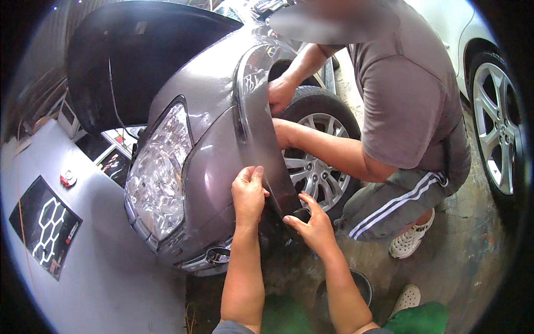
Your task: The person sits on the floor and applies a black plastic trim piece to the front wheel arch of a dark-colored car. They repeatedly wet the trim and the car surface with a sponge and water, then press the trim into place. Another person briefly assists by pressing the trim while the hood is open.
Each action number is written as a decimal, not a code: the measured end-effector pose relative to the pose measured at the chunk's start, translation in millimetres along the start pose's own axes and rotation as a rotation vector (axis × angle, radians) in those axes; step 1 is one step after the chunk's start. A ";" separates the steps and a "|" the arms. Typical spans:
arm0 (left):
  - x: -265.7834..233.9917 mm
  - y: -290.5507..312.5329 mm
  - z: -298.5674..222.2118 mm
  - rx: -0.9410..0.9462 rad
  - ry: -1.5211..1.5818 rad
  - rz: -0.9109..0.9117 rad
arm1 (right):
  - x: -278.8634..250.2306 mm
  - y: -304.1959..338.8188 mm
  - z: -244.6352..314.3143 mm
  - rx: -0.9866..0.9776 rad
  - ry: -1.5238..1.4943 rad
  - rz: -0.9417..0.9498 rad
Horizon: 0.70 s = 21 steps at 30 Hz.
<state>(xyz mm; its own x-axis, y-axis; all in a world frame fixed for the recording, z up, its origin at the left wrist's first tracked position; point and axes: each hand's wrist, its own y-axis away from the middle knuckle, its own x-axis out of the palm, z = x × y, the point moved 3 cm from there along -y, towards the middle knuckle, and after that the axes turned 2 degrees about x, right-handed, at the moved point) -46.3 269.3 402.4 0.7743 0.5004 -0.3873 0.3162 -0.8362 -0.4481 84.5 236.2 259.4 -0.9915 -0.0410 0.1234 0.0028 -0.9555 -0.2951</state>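
A dark glossy wheel-arch trim (260, 128) curves down the edge of a grey-purple car fender (214, 150). At the trim's front edge, low down, is my left hand (248, 195), its fingers curled in and the thumb pressed against them. What it pinches, if anything, is too small to tell. My right hand (314, 225) is at the trim's lower end, thumb on one side and fingers on the other. Across from me a crouching person in a brown shirt (400, 100) has both hands at the trim's inner side, above the tire (317, 103); their fingertips are partly hidden.
A clear headlight (161, 167) and raised black hood (139, 55) lie to the left. Beside them, a grey surface (111, 267) carries a dark sheet with hexagons (47, 228) and a small red-and-white roll (68, 178). A dark bucket (362, 284) stands near my right forearm. Another car's wheel (495, 122) is at right.
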 end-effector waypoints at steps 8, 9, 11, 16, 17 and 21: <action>3.6 -1.0 6.1 0.014 -0.035 -0.012 | -4.4 1.0 0.5 0.070 -0.131 -0.019; 1.7 0.2 5.6 0.017 -0.041 -0.013 | -4.5 2.4 4.0 0.079 -0.137 -0.009; 1.0 5.2 7.0 0.037 -0.055 -0.065 | -7.7 4.8 11.6 0.105 -0.141 0.009; 7.7 34.8 8.9 0.168 -0.066 -0.186 | -12.5 6.3 11.2 0.101 -0.165 0.029; 7.6 47.6 13.1 0.249 -0.117 -0.208 | -13.0 7.3 11.4 0.099 -0.177 0.040; 2.0 131.2 49.0 0.508 -0.290 -0.213 | -15.7 14.5 14.4 0.094 -0.192 0.098</action>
<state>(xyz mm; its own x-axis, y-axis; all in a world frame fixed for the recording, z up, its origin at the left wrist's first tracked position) -30.2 171.7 303.3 0.5199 0.7445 -0.4187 0.0916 -0.5360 -0.8393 102.0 218.8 266.9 -0.9430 -0.1811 0.2791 0.1187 -0.9669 -0.2260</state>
